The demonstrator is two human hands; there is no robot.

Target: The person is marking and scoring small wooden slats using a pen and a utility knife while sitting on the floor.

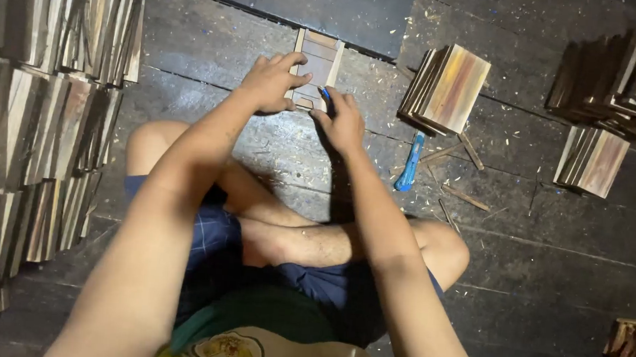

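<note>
Fingers of left hand pressing down small slatted wooden frame on floor; right hand pinching blue pen against frame's near edge. Risk: frame sliding under one-handed hold, skewing mark. Blue utility knife lying just right of fingers.

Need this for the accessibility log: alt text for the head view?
Seated cross-legged on a dark plank floor, a person steadies a small wooden frame with the left hand while the right hand holds a blue-tipped tool against it. Stacked wooden panels surround them.
</note>
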